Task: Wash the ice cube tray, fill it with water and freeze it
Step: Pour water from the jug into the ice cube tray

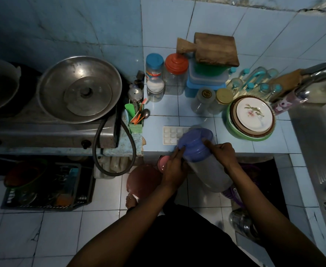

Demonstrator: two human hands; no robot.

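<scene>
the ice cube tray lies on the desk while both hands, left and right, grip a tilted blue-lidded jug over it, so filling looks underway, freezing left.

Ice cube tray x1, near edge of counter. Jug w/ blue lid x1. Hands x2: left hand, right hand. Lidded jars far on counter approx 5. Plate stack x1, right. Cutting board x1, far.
</scene>
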